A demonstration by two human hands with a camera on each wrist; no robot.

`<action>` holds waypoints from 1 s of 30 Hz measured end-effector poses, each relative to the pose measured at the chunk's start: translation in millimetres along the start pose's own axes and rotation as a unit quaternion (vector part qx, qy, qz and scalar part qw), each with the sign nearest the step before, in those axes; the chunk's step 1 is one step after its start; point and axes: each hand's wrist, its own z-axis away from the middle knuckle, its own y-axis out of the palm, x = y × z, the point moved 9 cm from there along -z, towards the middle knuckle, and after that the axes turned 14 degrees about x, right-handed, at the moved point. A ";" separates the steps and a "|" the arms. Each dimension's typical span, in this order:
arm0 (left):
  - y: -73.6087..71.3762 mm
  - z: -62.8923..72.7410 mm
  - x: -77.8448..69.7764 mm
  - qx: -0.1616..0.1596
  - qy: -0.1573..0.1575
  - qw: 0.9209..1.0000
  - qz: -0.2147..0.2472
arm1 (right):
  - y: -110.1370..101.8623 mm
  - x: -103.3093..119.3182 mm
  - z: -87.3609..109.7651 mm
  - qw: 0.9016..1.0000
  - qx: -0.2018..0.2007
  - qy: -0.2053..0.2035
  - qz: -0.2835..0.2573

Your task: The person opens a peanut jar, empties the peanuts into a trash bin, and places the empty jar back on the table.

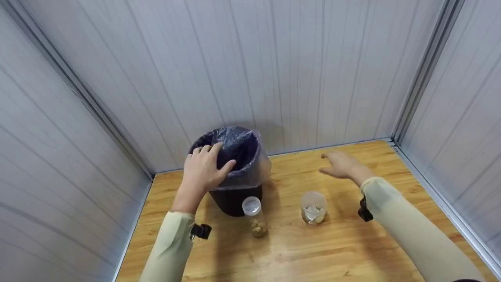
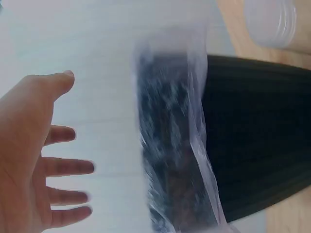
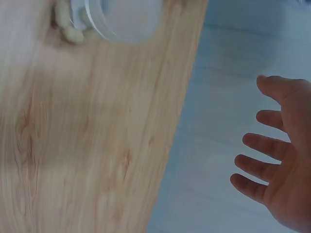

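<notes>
Left hand (image 1: 201, 168) hovers above the lined bin (image 1: 236, 201), fingers spread.

Clock centred on bin (image 1: 235, 201): left hand (image 1: 200, 168) at 8, by the liner (image 1: 246, 181), contact unclear, fingers relaxed. Tall clear jar (image 1: 257, 225) with tan lumps at 5, close in. Short clear jar (image 1: 313, 207) at 4, farther off. Right hand (image 1: 341, 164) at 3, over wood surface (image 1: 313, 258). Panel wall (image 1: 313, 58) at 12.

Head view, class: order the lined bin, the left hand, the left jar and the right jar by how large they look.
1. Lined bin
2. Left hand
3. Left jar and right jar: too alike to rank.
</notes>
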 end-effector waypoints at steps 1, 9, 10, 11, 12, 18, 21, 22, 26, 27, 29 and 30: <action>-3.2 7.0 -5.9 -0.017 0.008 1.000 0.000 | 7.3 5.5 0.0 1.000 -0.001 -0.011 0.008; -11.9 60.5 -51.8 -0.100 0.073 0.992 0.035 | 72.4 33.4 -1.8 0.999 0.014 -0.040 0.034; -11.2 66.0 -56.3 -0.107 0.081 0.990 0.039 | 78.9 35.1 -3.3 0.998 0.013 -0.043 0.036; -10.2 71.1 -60.1 -0.115 0.088 0.989 0.045 | 84.7 36.0 -5.3 0.998 0.013 -0.042 0.038; -8.8 75.8 -63.4 -0.122 0.092 0.987 0.048 | 90.0 36.6 -7.7 0.998 0.013 -0.040 0.038; 9.7 98.1 -75.2 -0.140 0.103 0.982 0.077 | 117.2 37.3 -23.3 0.999 0.039 -0.006 0.014; 20.8 105.2 -79.3 -0.143 0.106 0.980 0.089 | 127.0 39.1 -27.2 0.999 0.050 0.002 0.019; 24.3 106.6 -80.4 -0.143 0.107 0.980 0.091 | 129.3 39.4 -28.0 0.998 0.050 0.003 0.024; 33.9 109.0 -83.0 -0.134 0.108 0.980 0.097 | 133.2 40.1 -28.5 0.998 0.044 -0.001 0.044; 35.4 109.0 -83.5 -0.131 0.108 0.980 0.099 | 132.2 40.1 -27.9 0.998 0.039 -0.002 0.051; 38.0 109.2 -84.6 -0.125 0.108 0.980 0.107 | 128.4 40.8 -24.3 0.998 0.029 -0.005 0.057; 39.6 109.4 -85.6 -0.121 0.109 0.980 0.114 | 125.6 41.9 -21.6 0.998 0.021 -0.008 0.058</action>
